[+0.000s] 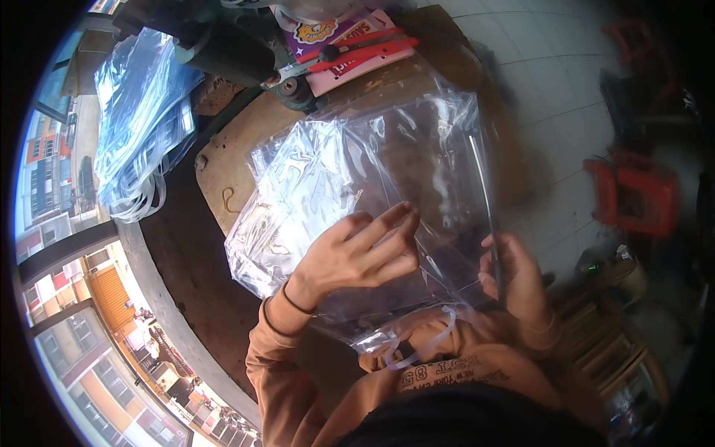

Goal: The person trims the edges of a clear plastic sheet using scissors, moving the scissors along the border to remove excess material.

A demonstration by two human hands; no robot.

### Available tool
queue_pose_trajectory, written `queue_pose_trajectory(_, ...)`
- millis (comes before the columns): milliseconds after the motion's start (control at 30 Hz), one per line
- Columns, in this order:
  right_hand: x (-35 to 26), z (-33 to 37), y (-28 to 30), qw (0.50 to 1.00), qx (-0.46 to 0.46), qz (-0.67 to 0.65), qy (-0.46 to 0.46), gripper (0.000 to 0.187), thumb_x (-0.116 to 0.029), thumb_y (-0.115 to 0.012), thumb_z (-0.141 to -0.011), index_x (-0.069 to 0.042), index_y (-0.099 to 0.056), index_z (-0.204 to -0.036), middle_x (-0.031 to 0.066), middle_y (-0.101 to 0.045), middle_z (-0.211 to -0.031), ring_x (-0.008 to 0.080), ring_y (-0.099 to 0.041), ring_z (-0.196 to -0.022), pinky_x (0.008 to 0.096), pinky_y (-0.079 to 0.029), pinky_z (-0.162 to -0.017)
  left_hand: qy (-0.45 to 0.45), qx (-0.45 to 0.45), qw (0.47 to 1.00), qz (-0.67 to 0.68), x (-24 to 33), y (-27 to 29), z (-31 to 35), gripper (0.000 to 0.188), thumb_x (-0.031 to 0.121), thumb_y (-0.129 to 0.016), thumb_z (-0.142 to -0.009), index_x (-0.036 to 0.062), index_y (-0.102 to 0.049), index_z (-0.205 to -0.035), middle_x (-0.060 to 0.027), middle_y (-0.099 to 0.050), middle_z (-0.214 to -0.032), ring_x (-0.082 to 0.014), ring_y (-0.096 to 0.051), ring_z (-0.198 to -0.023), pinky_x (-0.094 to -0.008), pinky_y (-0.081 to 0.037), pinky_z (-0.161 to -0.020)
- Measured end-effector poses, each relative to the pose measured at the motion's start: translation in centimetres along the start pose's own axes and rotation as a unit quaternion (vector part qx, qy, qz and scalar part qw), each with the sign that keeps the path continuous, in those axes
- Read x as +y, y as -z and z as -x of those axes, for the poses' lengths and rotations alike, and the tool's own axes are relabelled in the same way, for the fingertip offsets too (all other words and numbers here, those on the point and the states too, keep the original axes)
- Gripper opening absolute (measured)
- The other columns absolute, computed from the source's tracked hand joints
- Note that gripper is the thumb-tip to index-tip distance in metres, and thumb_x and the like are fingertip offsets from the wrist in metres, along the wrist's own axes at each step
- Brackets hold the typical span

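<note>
A large clear plastic bag (pixel 305 171), shiny and creased, lies across the work table in front of me, its near end reaching my lap. A clear strap handle (pixel 436 344) loops from that near end, against my brown sleeve and top. My left hand (pixel 365 249) is over the middle of the bag, fingers bent and tips together at a seam line in the plastic; its thumb is hidden. At the bag's right edge my right hand (pixel 518 279) grips the plastic between thumb and fingers.
A pile of clear bags with straps (pixel 141 127) hangs at the left, by the window. A dark machine (pixel 223 48) stands at the table's far side. Near it a red-handled tool (pixel 357 56) rests on purple and pink packaging (pixel 328 37). Red stools (pixel 633 194) stand on the tiled floor at right.
</note>
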State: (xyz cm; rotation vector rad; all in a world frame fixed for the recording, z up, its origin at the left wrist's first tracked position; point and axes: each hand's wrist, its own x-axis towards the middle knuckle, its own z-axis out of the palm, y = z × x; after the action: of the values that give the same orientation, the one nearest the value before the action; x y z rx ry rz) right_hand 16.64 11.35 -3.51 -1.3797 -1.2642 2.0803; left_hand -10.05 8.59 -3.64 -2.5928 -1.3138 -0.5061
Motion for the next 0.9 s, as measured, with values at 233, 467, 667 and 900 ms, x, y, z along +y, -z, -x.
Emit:
queue_pose_trajectory(233,-0.1,-0.3,0.0,0.999,-0.026,0.012,-0.015,0.047,0.007,-0.063,-0.075,-0.001,-0.046,-0.118,0.0007,-0.054,-0.078,0.0047,-0.052,-0.070,0.0208,-0.046,-0.064,0.093,0.040,0.993,-0.052,2.2,0.3,2.9,0.028,0.006,-0.066,-0.077,0.0154,-0.040,-0.082,0.0020,-0.067,-0.106,-0.0102,-0.063,-0.089,-0.0243,-0.032,-0.065)
queue_pose_trajectory(467,0.3,-0.4,0.2,0.999,-0.028,0.030,0.006,0.047,0.006,-0.064,-0.075,-0.001,-0.046,-0.117,0.0007,-0.054,-0.077,0.0043,-0.052,-0.069,0.0201,-0.044,-0.063,0.129,0.050,0.987,-0.083,3.1,-0.3,3.6,0.032,0.011,-0.066,-0.079,0.0150,-0.034,-0.080,0.0034,-0.067,-0.107,-0.0074,-0.061,-0.085,-0.0219,-0.031,-0.064)
queue_pose_trajectory(667,0.4,-0.1,0.1,0.999,-0.020,0.038,0.014,0.047,0.007,-0.064,-0.075,0.000,-0.046,-0.117,0.0009,-0.055,-0.078,0.0040,-0.052,-0.069,0.0201,-0.045,-0.063,0.138,0.047,0.986,-0.081,3.4,0.0,3.7,0.032,0.011,-0.066,-0.080,0.0148,-0.034,-0.080,0.0035,-0.067,-0.108,-0.0079,-0.060,-0.083,-0.0225,-0.030,-0.065)
queue_pose_trajectory(900,0.2,0.1,0.1,0.998,-0.029,0.056,0.031,0.045,0.009,-0.062,-0.076,0.000,-0.046,-0.117,0.0015,-0.055,-0.077,0.0040,-0.052,-0.068,0.0192,-0.046,-0.059,0.158,0.053,0.985,-0.048,4.4,0.0,4.2,0.029,0.008,-0.070,-0.076,0.0113,-0.043,-0.088,0.0002,-0.066,-0.109,-0.0135,-0.061,-0.083,-0.0291,-0.031,-0.069)
